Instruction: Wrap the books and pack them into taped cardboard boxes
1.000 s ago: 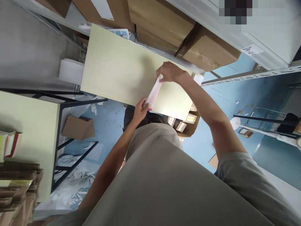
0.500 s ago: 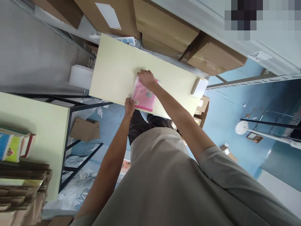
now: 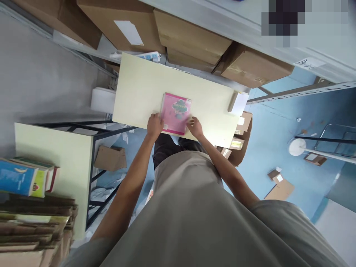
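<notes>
A pink book or packet (image 3: 175, 114) with a green emblem on its cover lies flat on the pale yellow table (image 3: 139, 85), close to the near edge. My left hand (image 3: 155, 125) is at its lower left side, fingers bent against the edge; whether they pinch it is too small to tell. At the lower right side is my right hand (image 3: 195, 127), its fingers curled and slightly apart, touching or almost touching the book's edge.
A white box (image 3: 238, 103) stands at the table's right end. Cardboard boxes (image 3: 194, 37) line the shelf behind. At the left, a second table (image 3: 55, 141) bears books (image 3: 19, 176) near stacked folded cardboard (image 3: 36, 230). An open carton (image 3: 239, 144) sits beyond the table's right corner.
My right hand has come off the book's top and moved down to its right side, uncovering the cover. The left hand has shifted slightly at the lower left. The view has shifted a little.
</notes>
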`<control>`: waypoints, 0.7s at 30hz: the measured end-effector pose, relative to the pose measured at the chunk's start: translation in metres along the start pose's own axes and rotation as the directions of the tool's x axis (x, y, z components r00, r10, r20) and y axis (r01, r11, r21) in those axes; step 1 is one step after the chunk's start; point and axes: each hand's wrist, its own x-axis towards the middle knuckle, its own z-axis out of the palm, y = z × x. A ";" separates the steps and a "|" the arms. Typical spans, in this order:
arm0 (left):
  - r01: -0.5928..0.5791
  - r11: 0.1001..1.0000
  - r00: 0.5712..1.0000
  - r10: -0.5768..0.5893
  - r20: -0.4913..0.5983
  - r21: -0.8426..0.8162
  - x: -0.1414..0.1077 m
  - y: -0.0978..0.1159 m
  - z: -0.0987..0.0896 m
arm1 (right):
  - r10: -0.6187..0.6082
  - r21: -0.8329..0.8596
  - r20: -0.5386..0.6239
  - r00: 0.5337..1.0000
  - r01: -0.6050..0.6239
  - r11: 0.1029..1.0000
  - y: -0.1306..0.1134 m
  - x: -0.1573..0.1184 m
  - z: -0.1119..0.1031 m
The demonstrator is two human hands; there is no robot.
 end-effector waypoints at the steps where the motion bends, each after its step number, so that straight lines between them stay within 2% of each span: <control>1: -0.021 0.999 1.000 0.021 0.011 -0.031 0.006 0.000 0.001 | 0.031 0.044 0.024 0.999 -0.032 0.999 0.002 -0.003 0.005; 5: 0.004 0.995 0.999 0.001 0.046 -0.097 0.019 0.001 0.002 | 0.107 0.187 0.040 0.993 -0.113 0.976 -0.007 0.001 0.018; 8: 0.036 0.989 0.995 -0.021 0.099 -0.147 0.022 -0.001 0.000 | 0.125 0.238 0.040 0.991 -0.131 0.963 -0.018 0.001 0.016; 11: 0.014 0.979 0.988 0.018 0.152 -0.203 0.025 -0.004 -0.004 | 0.141 0.236 -0.002 0.990 -0.137 0.962 -0.038 -0.011 0.010; 14: -0.037 0.967 0.968 0.096 0.230 -0.252 0.032 -0.011 -0.014 | 0.091 0.183 -0.065 0.994 -0.078 0.980 -0.071 -0.028 0.011; 17: -0.098 0.940 0.933 0.201 0.298 -0.325 0.036 -0.024 -0.034 | -0.005 0.082 -0.108 0.994 0.014 0.997 -0.118 -0.041 0.024; 19: -0.123 0.891 0.936 0.250 0.246 -0.437 0.036 -0.036 -0.053 | -0.062 0.014 -0.115 0.991 0.064 0.998 -0.151 -0.046 0.039; 21: -0.135 0.797 0.949 0.275 0.155 -0.589 0.035 -0.052 -0.074 | -0.127 -0.028 -0.090 0.988 0.125 0.992 -0.181 -0.046 0.056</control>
